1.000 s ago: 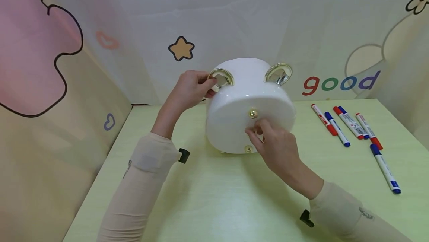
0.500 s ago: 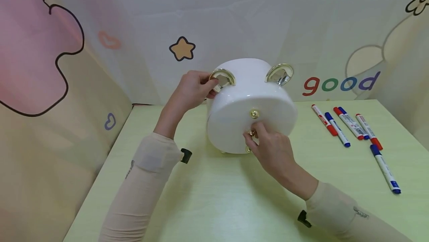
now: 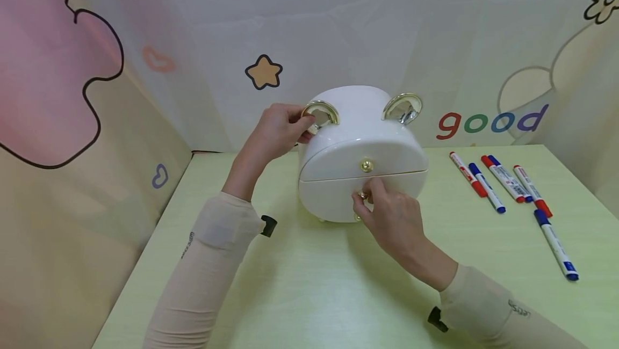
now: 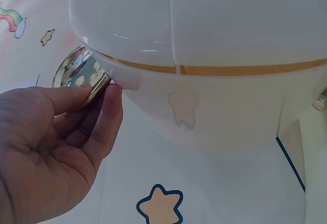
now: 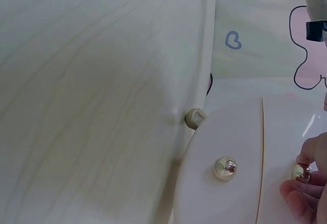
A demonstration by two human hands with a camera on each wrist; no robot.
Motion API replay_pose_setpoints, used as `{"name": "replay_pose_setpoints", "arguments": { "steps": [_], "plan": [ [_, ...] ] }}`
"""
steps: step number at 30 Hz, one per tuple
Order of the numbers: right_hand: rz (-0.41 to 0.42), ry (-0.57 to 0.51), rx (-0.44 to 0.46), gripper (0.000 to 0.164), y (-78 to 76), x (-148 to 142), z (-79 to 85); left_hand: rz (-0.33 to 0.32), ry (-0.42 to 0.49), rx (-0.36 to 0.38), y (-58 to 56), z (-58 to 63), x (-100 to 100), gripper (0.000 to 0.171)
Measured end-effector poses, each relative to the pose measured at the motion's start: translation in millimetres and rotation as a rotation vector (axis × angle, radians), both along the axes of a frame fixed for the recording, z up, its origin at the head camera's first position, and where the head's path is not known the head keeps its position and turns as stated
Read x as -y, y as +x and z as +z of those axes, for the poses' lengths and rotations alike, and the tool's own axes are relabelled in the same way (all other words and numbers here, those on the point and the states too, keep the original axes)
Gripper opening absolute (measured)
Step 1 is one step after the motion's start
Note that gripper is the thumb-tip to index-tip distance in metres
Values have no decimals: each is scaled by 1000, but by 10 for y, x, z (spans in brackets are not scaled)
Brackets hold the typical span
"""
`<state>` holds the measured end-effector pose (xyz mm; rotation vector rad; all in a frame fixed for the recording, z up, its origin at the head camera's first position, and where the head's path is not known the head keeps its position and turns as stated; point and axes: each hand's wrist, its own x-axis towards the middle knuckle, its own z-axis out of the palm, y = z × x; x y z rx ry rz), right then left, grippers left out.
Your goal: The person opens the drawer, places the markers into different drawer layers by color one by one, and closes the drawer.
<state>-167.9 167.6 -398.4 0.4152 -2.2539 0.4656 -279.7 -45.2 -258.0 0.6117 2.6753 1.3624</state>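
A glossy white rounded drawer box (image 3: 350,99) with two gold ears stands on the table. My left hand (image 3: 282,130) pinches the left gold ear (image 4: 76,70) between thumb and fingers. My right hand (image 3: 394,220) pinches the middle gold knob (image 5: 300,172) on the box's front. A thin dark seam runs across the front just above that hand. In the left wrist view, a narrow brownish gap (image 4: 245,70) shows behind the front panels. The upper gold knob (image 3: 367,165) and lower gold knob (image 5: 225,168) are untouched.
Several red and blue capped markers (image 3: 505,177) lie to the right of the box on the pale green table (image 3: 300,295). One blue-capped marker (image 3: 556,244) is nearer the front. A printed cloth (image 3: 217,32) hangs close behind the box.
My right fingers have closed on the middle knob, and a seam has appeared across the front above it as the drawer came slightly outward. My left hand stays on the ear.
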Motion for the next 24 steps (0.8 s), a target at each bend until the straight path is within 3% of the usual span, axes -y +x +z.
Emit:
{"name": "replay_pose_setpoints", "arguments": {
  "steps": [5, 24],
  "plan": [
    [-2, -5, -17, 25, 16, 7, -2, 2, -1, 5, 2, 11, 4, 20],
    [-8, 23, 54, 25, 173, 20, 43, -5, 1, 12, -13, -6, 5, 20]
  ]
}}
